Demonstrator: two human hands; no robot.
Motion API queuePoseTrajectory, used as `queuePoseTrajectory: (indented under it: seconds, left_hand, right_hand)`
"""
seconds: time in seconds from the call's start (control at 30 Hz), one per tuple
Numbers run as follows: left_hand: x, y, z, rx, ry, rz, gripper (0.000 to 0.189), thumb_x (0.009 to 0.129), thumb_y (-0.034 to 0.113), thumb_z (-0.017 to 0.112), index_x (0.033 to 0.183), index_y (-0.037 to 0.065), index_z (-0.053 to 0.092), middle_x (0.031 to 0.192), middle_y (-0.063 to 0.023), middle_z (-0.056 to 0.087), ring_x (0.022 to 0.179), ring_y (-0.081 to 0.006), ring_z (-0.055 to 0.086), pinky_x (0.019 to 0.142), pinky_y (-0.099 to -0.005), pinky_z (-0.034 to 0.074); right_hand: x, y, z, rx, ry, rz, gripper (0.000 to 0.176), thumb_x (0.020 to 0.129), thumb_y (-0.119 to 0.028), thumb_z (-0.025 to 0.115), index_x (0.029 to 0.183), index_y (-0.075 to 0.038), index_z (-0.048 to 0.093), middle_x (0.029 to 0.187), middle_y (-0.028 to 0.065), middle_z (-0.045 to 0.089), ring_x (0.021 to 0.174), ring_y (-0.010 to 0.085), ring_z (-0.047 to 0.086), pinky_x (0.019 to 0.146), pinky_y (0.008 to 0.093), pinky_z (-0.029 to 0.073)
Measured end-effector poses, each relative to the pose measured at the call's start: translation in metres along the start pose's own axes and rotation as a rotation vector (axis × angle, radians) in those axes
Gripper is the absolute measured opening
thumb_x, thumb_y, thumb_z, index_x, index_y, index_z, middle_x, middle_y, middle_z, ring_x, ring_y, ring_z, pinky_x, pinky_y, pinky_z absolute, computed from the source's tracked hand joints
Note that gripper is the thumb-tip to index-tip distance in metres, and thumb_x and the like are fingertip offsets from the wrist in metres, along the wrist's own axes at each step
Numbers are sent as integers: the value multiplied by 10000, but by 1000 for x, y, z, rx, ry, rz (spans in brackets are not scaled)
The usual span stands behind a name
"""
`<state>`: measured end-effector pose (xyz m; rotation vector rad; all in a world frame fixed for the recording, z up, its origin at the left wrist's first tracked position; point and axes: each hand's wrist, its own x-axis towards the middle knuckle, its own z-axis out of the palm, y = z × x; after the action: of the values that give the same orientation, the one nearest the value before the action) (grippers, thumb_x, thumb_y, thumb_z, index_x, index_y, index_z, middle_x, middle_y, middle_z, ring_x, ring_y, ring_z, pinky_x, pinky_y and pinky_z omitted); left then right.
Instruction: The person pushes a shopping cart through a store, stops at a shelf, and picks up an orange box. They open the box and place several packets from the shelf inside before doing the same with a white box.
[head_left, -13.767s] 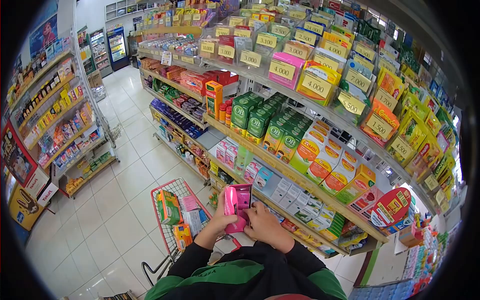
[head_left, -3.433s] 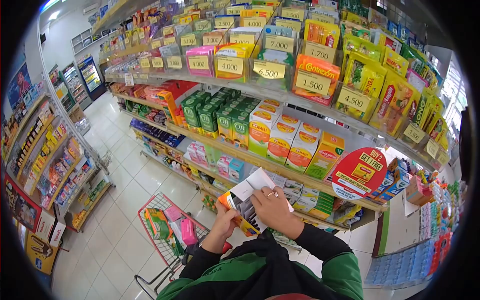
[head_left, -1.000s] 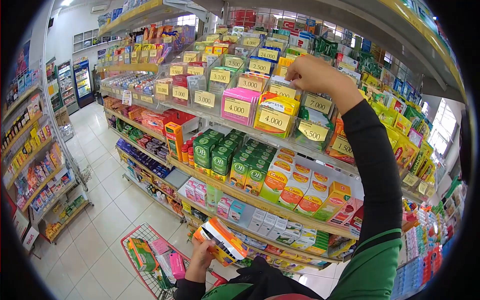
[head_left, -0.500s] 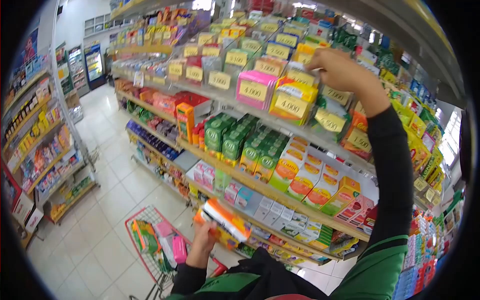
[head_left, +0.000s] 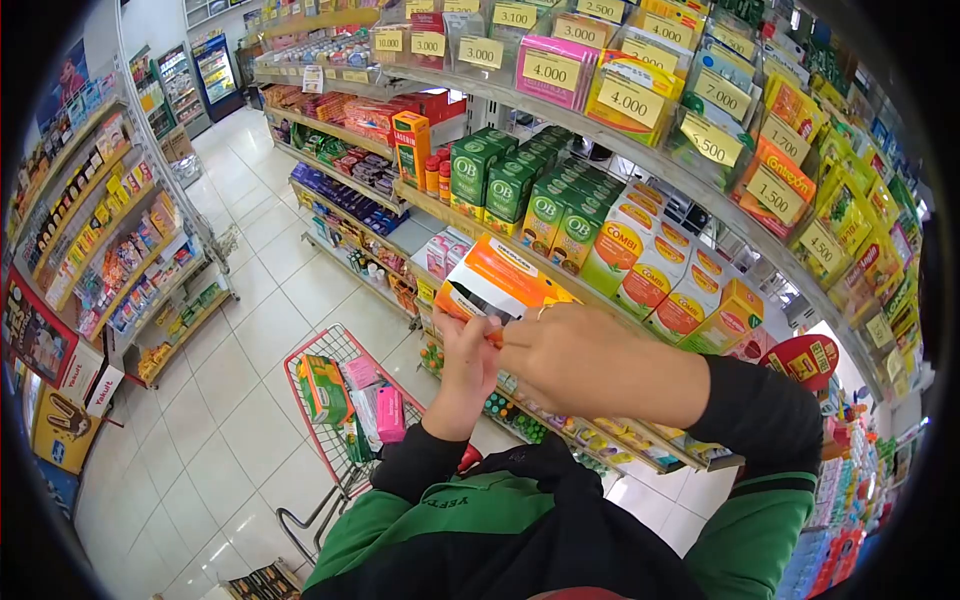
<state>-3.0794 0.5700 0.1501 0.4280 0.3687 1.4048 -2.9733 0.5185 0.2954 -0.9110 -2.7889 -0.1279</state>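
In front of my chest is an orange and white box with a dark area on its near side, perhaps an opening. My left hand is closed on the box's lower left end, thumb up against the near side. Over the box's near right part, my right hand is closed, back of the hand toward me and fingertips at the dark area beside the left thumb. Whatever its fingers pinch is hidden. Just beyond the box stand green and yellow OB boxes and Combi boxes on the shelf.
A red-rimmed shopping cart with several packages, including a pink pack, stands at my left. Above the box runs a clear-fronted shelf with price cards. Another shelf rack stands across the tiled aisle.
My right hand has come down from the upper shelf to the box. My left hand has raised the box, moving it up and right in view. The view has tilted downward.
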Motion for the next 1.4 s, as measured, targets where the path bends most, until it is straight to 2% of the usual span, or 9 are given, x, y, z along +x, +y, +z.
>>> queuePoseTrajectory:
  seconds: [0.27, 0.53, 0.63, 0.67, 0.7, 0.87, 1.0, 1.07, 1.4]
  left_hand:
    - [-23, -3, -4, -17, -144, -66, 718, 614, -44, 476, 1239, 131, 169, 1146, -100, 372, 1101, -256, 410, 922, -420, 372]
    - [-35, -6, -4, 18, -72, -154, 638, 647, -31, 494, 1192, 135, 208, 1103, -77, 382, 1018, -218, 431, 845, -400, 400]
    - [-37, -8, -3, 34, -53, -145, 613, 666, -28, 504, 1186, 139, 226, 1070, -59, 393, 970, -191, 434, 802, -373, 407]
    - [-35, -11, -6, 101, -33, -116, 629, 656, 22, 502, 1213, 140, 237, 1119, -80, 406, 1030, -233, 444, 819, -450, 417]
    - [-34, -14, -9, 167, -17, -87, 650, 645, 71, 500, 1241, 142, 248, 1167, -100, 419, 1091, -275, 454, 835, -527, 427]
    - [-32, -22, -15, 149, -94, -87, 623, 648, 53, 503, 1224, 105, 271, 1162, -108, 428, 1097, -275, 451, 867, -513, 414]
    - [-33, -26, -19, 162, 54, -12, 613, 646, 19, 517, 1196, 98, 259, 1145, -112, 419, 1085, -272, 449, 873, -485, 417]
    - [-34, -26, -17, 105, 118, 11, 674, 632, -59, 553, 1184, 99, 197, 1098, -94, 390, 1022, -217, 435, 875, -362, 390]
    - [-34, -30, -14, 205, 130, 179, 672, 647, -55, 527, 1196, 115, 179, 1133, -82, 347, 1035, -204, 408, 860, -344, 384]
  right_hand:
    - [-20, 28, 2, -253, 150, 445, 78, 658, -89, 564, 723, -46, 562, 707, 106, 542, 671, 268, 573, 587, 381, 468]
    - [-23, 20, 24, -568, 49, 46, 46, 644, -116, 561, 682, -91, 564, 641, 16, 530, 720, 164, 551, 711, 296, 393]
    - [-25, 23, 42, -619, 48, 17, 71, 671, -145, 549, 717, -109, 589, 629, 12, 541, 751, 168, 548, 769, 351, 369]
    - [-27, 23, 45, -631, 53, 17, 71, 671, -145, 549, 717, -109, 589, 629, 12, 541, 751, 168, 548, 769, 351, 369]
    - [-28, 22, 47, -608, 27, 58, 88, 685, -164, 543, 740, -131, 603, 631, 12, 553, 767, 180, 551, 783, 383, 363]
    - [-34, 27, 59, -387, -43, 256, 119, 735, -180, 521, 794, -186, 624, 617, 48, 578, 794, 231, 563, 820, 498, 314]
    - [-30, 22, 54, -221, -193, 450, 143, 740, -206, 509, 683, -129, 615, 582, 69, 580, 690, 256, 572, 709, 474, 294]
    - [-27, 24, 58, -174, -160, 502, 171, 747, -222, 521, 660, -112, 620, 614, 72, 600, 645, 254, 570, 693, 452, 273]
    - [-22, 59, 60, 303, -318, 793, 202, 659, -177, 660, 859, -207, 657, 811, 10, 641, 885, 206, 576, 710, 465, 284]
